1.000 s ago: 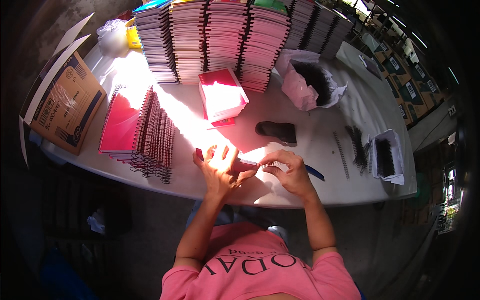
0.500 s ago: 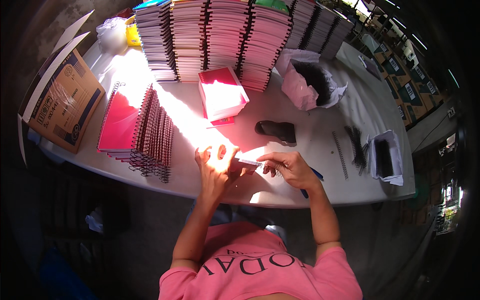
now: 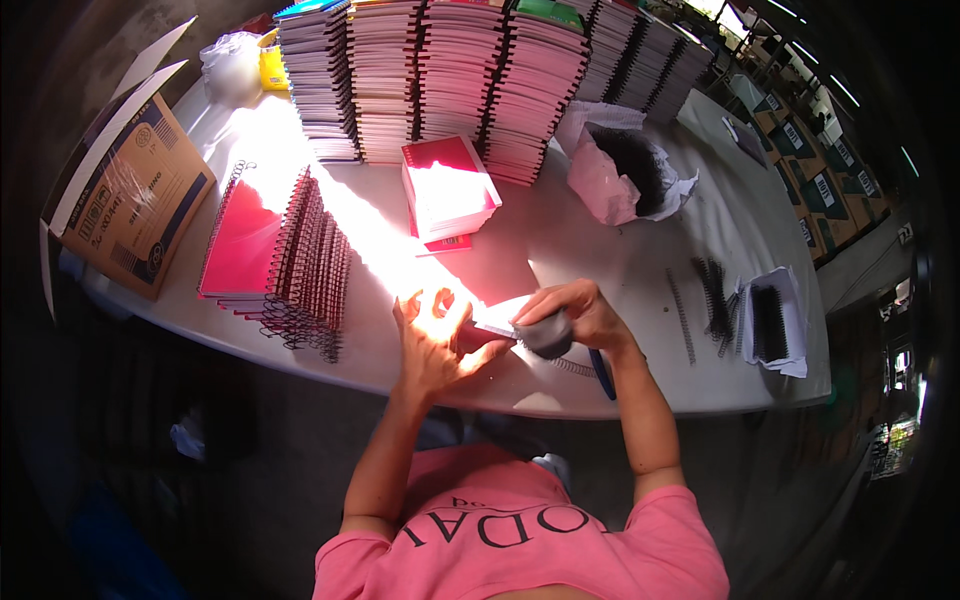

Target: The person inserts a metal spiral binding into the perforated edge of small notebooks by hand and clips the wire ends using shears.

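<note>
My left hand (image 3: 435, 335) grips a red-covered notebook (image 3: 497, 329), its pale page edge turned toward the right. Sunlight washes out part of those fingers. My right hand (image 3: 585, 312) is closed over a dark, smooth, rounded tool (image 3: 547, 337) whose exact kind I cannot make out. The tool's end meets the notebook's edge. A dark wire coil (image 3: 572, 368) sticks out to the right from beneath the tool; how far it runs into the pages is hidden. Beside my right wrist lies a blue handle (image 3: 602, 375), partly covered.
Red spiral notebooks (image 3: 245, 240) are piled at left, near a cardboard box (image 3: 145, 195). Tall stacks of bound books (image 3: 455, 85) line the back, before them a red-topped book block (image 3: 450, 190). Loose coils (image 3: 712, 300) and paper-lined containers of coils (image 3: 785, 345) (image 3: 655, 205) occupy the right.
My right hand has picked up the dark rounded tool from the table and brought it to the notebook's edge. My left hand keeps its hold on the notebook.
</note>
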`<state>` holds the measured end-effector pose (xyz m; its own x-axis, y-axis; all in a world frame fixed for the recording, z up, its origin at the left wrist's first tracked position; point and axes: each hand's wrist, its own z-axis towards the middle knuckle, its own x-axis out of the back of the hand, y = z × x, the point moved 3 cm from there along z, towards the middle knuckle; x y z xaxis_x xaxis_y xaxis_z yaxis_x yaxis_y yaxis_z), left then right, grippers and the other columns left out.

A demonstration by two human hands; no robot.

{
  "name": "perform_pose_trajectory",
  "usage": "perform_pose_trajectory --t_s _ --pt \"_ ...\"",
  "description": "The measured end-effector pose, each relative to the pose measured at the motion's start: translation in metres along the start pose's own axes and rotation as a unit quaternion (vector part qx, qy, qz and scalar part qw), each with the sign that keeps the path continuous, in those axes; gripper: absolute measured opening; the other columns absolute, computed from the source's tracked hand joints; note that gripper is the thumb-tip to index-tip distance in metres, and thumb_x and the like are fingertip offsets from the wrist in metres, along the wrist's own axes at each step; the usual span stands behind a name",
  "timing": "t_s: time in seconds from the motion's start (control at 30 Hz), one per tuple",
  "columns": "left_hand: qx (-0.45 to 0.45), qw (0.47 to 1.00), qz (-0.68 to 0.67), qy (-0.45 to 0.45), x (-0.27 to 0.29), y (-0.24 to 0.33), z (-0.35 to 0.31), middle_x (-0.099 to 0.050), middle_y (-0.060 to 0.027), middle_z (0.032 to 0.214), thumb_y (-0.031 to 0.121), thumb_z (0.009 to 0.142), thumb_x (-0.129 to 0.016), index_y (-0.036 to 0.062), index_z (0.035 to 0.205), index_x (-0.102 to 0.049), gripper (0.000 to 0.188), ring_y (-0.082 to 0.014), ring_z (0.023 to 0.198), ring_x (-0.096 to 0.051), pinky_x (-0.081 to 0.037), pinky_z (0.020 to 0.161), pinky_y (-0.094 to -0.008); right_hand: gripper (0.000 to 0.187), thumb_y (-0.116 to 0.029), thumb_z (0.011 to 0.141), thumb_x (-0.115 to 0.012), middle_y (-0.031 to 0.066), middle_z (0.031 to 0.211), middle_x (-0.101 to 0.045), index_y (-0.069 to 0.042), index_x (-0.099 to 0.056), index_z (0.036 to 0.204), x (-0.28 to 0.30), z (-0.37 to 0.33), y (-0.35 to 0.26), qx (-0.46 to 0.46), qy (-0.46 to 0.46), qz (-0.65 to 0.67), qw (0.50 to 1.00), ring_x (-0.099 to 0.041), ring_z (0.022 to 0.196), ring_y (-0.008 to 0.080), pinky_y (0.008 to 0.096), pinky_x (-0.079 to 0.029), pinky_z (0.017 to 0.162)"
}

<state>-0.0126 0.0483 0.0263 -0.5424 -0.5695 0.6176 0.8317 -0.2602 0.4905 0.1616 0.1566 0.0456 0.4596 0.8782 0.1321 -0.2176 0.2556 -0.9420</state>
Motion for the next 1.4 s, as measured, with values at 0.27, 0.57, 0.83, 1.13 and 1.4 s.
perform_pose_trajectory --t_s 0.27,0.57,0.83,1.13,1.4 --pt "-0.026 0.999 0.032 -0.016 -0.002 -0.004 -0.003 -0.056 -0.0109 0.093 0.040 0.060 -0.077 0.0096 0.090 -0.062 0.045 -0.0291 0.099 -0.049 -0.030 0.092 -0.0454 0.025 0.009 0.063 -0.066 0.0050 0.077 -0.067 -0.004 -0.072 0.083 0.003 0.020 -0.001 -0.109 0.040 -0.197 0.973 -0.060 0.069 0.0119 0.0252 -0.047 0.062" --pt "-0.003 0.998 0.017 -0.065 0.003 -0.013 -0.003 -0.053 -0.0142 0.107 0.036 0.054 -0.080 0.0102 0.085 -0.060 0.045 -0.0308 0.114 -0.043 -0.028 0.094 -0.0470 0.027 0.008 0.060 -0.070 0.0053 0.077 -0.065 -0.006 -0.072 0.083 0.003 0.024 -0.002 -0.040 0.079 -0.171 0.981 -0.060 0.069 0.0126 0.0259 -0.046 0.066" --pt "0.044 0.998 -0.051 0.019 0.000 -0.027 -0.008 -0.045 -0.0158 0.110 0.034 0.050 -0.085 0.0107 0.093 -0.055 0.058 -0.0323 0.114 -0.035 -0.036 0.087 -0.0464 0.023 0.009 0.064 -0.064 0.0058 0.072 -0.063 -0.006 -0.071 0.080 -0.021 0.031 -0.006 0.006 0.072 -0.073 0.995 -0.058 0.065 0.0133 0.0258 -0.045 0.060" --pt "0.182 0.939 -0.293 0.014 -0.016 -0.040 -0.007 -0.044 -0.0129 0.100 0.025 0.052 -0.087 0.0005 0.103 -0.048 0.069 -0.0268 0.096 -0.047 -0.041 0.083 -0.0391 0.026 0.011 0.067 -0.063 0.0045 0.075 -0.064 -0.006 -0.073 0.084 -0.026 0.043 0.001 -0.019 0.080 -0.126 0.989 -0.059 0.068 0.0114 0.0240 -0.046 0.061" --pt "0.175 0.950 -0.257 0.011 0.002 -0.025 0.004 -0.052 -0.0112 0.093 0.020 0.057 -0.086 -0.0005 0.107 -0.045 0.068 -0.0211 0.084 -0.055 -0.048 0.073 -0.0344 0.025 0.013 0.067 -0.060 0.0045 0.078 -0.064 -0.002 -0.070 0.084 -0.014 0.065 0.005 -0.078 0.046 -0.103 0.991 -0.058 0.072 0.0106 0.0246 -0.047 0.064"
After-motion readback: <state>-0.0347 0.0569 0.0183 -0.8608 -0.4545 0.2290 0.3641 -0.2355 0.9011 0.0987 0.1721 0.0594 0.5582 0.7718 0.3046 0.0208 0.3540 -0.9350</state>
